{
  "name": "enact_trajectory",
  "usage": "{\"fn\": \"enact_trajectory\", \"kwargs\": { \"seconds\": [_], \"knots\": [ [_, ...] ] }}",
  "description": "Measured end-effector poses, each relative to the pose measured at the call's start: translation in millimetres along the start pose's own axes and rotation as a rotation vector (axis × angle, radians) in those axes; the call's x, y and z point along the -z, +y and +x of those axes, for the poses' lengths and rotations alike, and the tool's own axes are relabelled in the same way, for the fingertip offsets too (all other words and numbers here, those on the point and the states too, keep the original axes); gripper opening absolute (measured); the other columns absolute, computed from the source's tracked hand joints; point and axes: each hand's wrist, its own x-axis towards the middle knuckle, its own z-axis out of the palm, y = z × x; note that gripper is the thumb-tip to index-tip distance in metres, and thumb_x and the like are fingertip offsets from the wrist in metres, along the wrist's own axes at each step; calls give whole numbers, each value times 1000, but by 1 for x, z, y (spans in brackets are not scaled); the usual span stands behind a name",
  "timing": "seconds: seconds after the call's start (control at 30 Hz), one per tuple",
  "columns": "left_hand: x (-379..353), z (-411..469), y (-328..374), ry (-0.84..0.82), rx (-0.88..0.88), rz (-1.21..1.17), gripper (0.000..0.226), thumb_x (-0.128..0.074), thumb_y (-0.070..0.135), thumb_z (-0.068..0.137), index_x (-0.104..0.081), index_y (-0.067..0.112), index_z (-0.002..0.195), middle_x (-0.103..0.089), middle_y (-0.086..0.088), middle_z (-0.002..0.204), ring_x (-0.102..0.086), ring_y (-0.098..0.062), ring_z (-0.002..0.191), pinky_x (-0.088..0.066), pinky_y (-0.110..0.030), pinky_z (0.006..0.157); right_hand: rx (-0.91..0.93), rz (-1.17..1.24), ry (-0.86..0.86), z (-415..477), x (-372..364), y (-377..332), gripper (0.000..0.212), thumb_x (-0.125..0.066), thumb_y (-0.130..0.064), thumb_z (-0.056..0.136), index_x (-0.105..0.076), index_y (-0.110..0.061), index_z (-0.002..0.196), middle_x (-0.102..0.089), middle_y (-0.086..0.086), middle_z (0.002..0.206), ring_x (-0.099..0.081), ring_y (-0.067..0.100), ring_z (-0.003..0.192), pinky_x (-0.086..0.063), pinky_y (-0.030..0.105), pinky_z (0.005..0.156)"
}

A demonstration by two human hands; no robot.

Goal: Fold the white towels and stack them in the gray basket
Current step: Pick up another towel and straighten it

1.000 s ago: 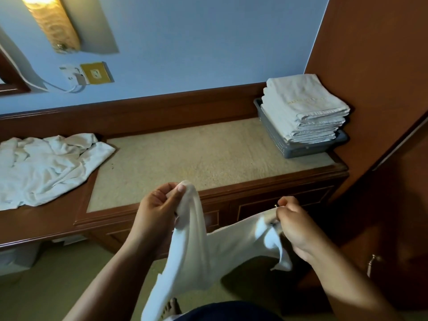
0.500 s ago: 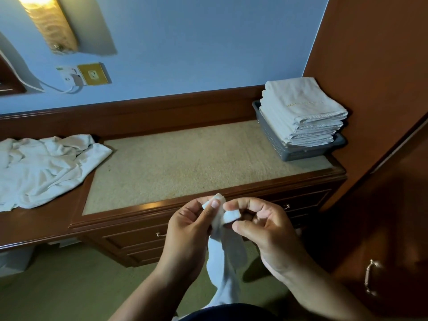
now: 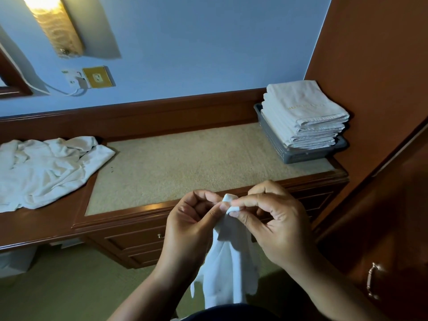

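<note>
One loose heap of unfolded towels (image 3: 46,167) lies crumpled at the far left of the dresser (image 3: 185,163), partly on the wood border and just overlapping the beige inset top. On the wall above it are a lit lamp (image 3: 55,26) and a brass socket plate (image 3: 98,77) with a white cable plugged in beside it.

In front of the dresser's near edge, the left hand (image 3: 192,225) pinches the top of a white towel (image 3: 231,262) between thumb and forefinger, the other fingers curled in. The towel hangs straight down from that point, clear of the dresser, bunched and narrow. The right hand (image 3: 278,228) meets the left at the same spot, thumb and forefinger closed on the towel's top corner, the remaining fingers bent loosely.

At the far right end of the dresser, the gray basket (image 3: 301,157) stands against the wooden side panel. A stack of folded towels (image 3: 305,112) sits in it, rising well above the rim. A metal door handle (image 3: 371,283) shows at lower right.
</note>
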Motion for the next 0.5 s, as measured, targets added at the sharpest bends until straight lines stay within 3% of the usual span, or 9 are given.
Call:
{"fn": "enact_trajectory", "kwargs": {
  "seconds": [0.13,0.23,0.4,0.5],
  "knots": [
    [2,0,6,-22,-64,93,16,-73,9,79,-61,3,89,-74,-18,86,-71,-24,83,-58,-27,75,5,2,-12,2,3,3,12,-83,-21,81,-80,-18,92,-69,-5,110,-68,12,104,-57,35,84],
    [3,0,9,-54,-107,213,16,-72,12,79,-62,4,89,-74,-18,85,-73,-25,83,-58,-28,77,16,-22,-25,1,4,4,11,-84,-17,81,-78,-17,90,-73,-9,112,-67,8,110,-56,39,88],
    [6,3,13,-101,-111,303,18,-74,15,78,-63,5,89,-77,-14,86,-75,-27,87,-59,-33,81,5,-21,-58,2,9,1,12,-84,-15,80,-77,-19,89,-73,-13,104,-68,6,102,-47,16,81],
    [7,6,16,-131,-87,285,19,-74,13,78,-62,3,89,-77,-16,88,-75,-28,87,-58,-35,80,-7,11,-72,2,9,2,12,-83,-12,81,-74,-15,88,-71,-11,100,-69,10,97,-50,21,79]
  ]
}}
